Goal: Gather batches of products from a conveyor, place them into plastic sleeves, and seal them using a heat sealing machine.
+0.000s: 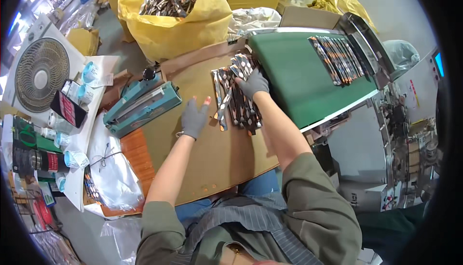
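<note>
While grey-gloved hands work at a brown cardboard-covered desk [212, 154], long patterned foil sachets [238, 99] lie fanned at centre frame.
Right hand [254, 83] rests on the sachets, fingers curled; left hand [194, 118] lies beside them, fingers spread flat.

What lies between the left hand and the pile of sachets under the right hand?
In the head view, only bare brown cardboard lies between the left hand and the pile of sachets; one loose sachet at the pile's edge nearly reaches the left hand's fingers.
</note>
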